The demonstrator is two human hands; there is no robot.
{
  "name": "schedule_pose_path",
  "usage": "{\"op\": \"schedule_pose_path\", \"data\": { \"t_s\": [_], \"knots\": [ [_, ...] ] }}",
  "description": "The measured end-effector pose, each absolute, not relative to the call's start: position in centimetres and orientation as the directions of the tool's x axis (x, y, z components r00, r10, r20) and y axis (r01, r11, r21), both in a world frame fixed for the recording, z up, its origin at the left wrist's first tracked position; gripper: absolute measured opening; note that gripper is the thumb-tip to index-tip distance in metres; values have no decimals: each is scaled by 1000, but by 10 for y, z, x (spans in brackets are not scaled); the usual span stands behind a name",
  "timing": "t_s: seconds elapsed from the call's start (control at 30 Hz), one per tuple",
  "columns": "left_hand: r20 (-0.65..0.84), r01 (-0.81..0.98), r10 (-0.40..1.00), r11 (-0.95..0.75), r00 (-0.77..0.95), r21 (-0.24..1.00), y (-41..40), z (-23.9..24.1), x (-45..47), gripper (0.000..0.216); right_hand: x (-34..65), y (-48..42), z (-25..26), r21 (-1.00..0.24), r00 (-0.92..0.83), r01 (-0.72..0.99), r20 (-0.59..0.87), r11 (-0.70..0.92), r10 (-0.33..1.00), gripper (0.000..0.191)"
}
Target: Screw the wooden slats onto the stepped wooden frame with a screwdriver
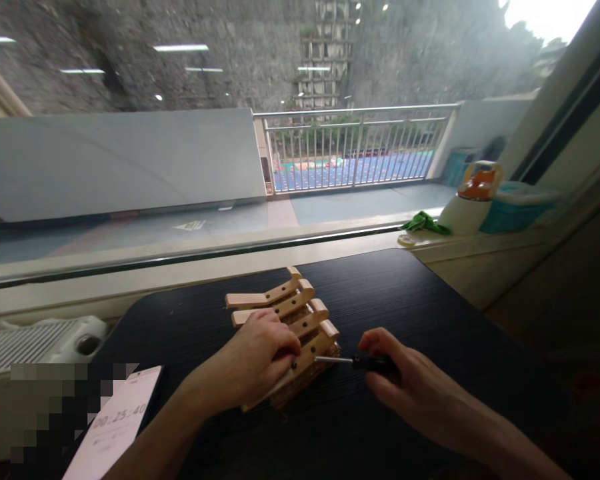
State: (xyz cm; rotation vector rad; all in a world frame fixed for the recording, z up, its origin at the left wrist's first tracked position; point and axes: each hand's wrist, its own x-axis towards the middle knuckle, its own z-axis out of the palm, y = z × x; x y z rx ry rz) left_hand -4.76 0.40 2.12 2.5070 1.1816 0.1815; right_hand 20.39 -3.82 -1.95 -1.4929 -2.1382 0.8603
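A light wooden piece (310, 324) lies on the dark table, made of several curved slats side by side with dark screws in them. Beneath the slats shows a rough brown part whose kind I cannot make out. My left hand (263, 353) is closed over the near slats and grips them. In my right hand (400, 367) is a screwdriver (343, 361) with a black handle and a thin metal shaft. Its tip reaches the nearest slat, close to a screw; whether it touches the screw I cannot tell. My right palm hides part of the handle.
The black table (380, 287) stands against a window sill (180, 273). A phone (120, 413) showing a timer lies at the left, near a white slotted appliance (35, 343). On the sill at the right are a green cloth (424, 223), a white-and-orange pot (467, 207) and a teal bin (517, 207).
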Motion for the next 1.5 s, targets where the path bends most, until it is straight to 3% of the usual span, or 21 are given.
{"op": "schedule_pose_path", "data": {
  "t_s": [0.1,0.27,0.43,1.07,1.5],
  "knots": [
    [-29,714,766,-585,642,385,2,22,-48,19,205,-44,12,-599,-430,719,15,353,903,14],
    [-24,698,755,-592,655,402,-1,20,-49,18,191,-40,36,-460,-550,695,154,552,821,18],
    [-51,682,729,-609,682,405,-1,20,-50,18,174,-40,42,-355,-614,695,162,626,773,22],
    [9,661,712,-656,702,365,2,14,-54,17,162,-30,45,-274,-649,712,96,647,755,18],
    [-51,705,735,-627,677,331,0,20,-50,19,153,-28,63,-210,-741,636,102,743,664,20]
  ]
}}
